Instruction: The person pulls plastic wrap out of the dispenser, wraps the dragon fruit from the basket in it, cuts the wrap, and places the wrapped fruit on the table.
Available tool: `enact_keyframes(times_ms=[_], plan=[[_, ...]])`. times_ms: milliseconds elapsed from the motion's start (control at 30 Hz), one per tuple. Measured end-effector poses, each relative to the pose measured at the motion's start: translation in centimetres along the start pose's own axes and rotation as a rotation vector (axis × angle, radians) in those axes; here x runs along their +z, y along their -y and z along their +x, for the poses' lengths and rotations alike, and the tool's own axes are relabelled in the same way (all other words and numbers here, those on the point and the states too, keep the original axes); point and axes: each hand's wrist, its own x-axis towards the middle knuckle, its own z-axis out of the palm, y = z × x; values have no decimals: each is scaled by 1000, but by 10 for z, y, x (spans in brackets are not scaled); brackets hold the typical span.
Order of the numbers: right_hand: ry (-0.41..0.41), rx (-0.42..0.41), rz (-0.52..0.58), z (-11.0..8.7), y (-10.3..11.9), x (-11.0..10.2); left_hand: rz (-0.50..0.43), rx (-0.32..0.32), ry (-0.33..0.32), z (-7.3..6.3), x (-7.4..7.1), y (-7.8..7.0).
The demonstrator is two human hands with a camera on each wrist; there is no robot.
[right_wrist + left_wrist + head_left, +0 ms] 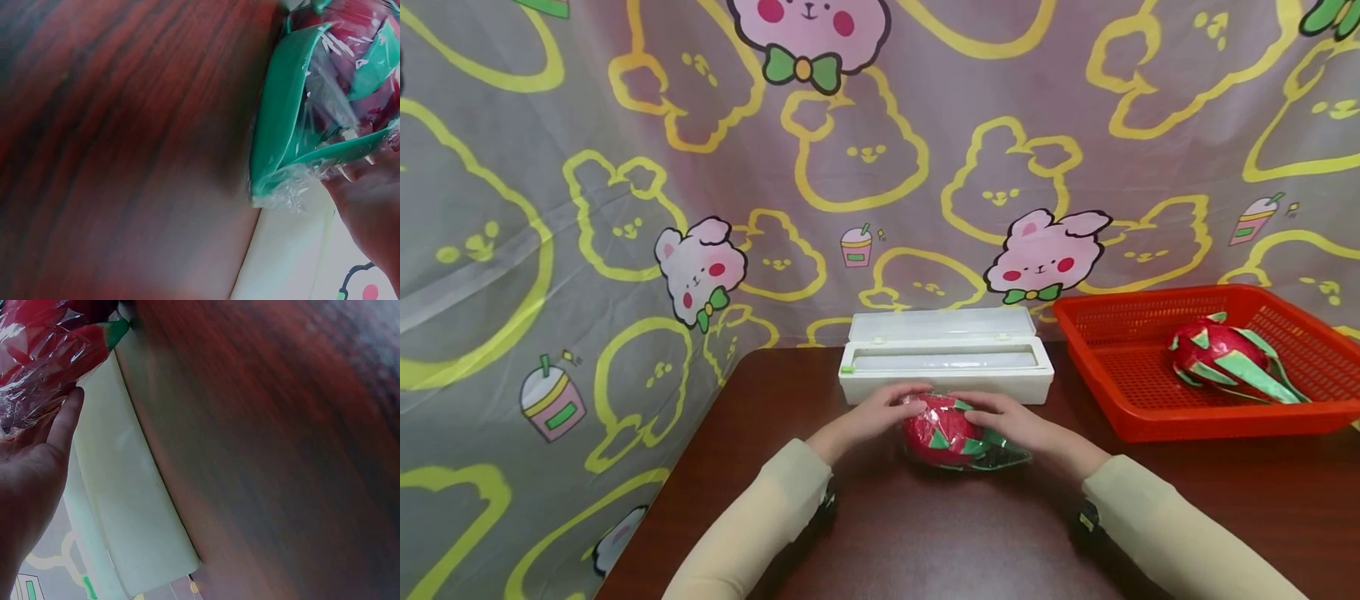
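Note:
A red dragon fruit [943, 433] with green scales, wrapped in shiny clear plastic film, lies between both hands at the middle of the table. My left hand [887, 412] holds its left side, fingers over the top. On the other side, my right hand [1011, 421] grips it near the leafy end. In the left wrist view, crinkled film [37, 375] covers the fruit above the thumb. Green scale tips [281, 106] press against loose film in the right wrist view; most of the right fingers are hidden there.
Just behind the hands stands a white cling film dispenser [865, 387], its clear lid [943, 323] raised. To the right, a red plastic basket [1217, 423] holds another dragon fruit [1221, 346]. A patterned curtain [925, 167] hangs behind the dark wooden table [925, 542].

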Motion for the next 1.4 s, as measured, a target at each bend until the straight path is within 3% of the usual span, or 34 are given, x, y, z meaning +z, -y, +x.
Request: enact_keyframes(times_ms=[167,400,567,667,900,1067,1200,1400], plan=[[10,-19,17,-1,-3,-1,30,9,-30,0,-1,0],[17,-21,41,0,-8,-2,114,69,-143,-13,-8,-3],[20,-10,58,1,-9,-2,227,204,-106,-22,-8,-2],[24,7,60,1,-10,-2,271,248,-60,-23,-4,-1],[33,9,22,4,-11,1,275,217,-12,-21,1,3],[35,63,-7,1,-5,1,258,193,0,-20,1,2],[-22,106,-89,-6,2,-3,274,188,10,-18,0,3],[-78,34,-187,-20,7,-8,277,160,-2,-18,1,1]])
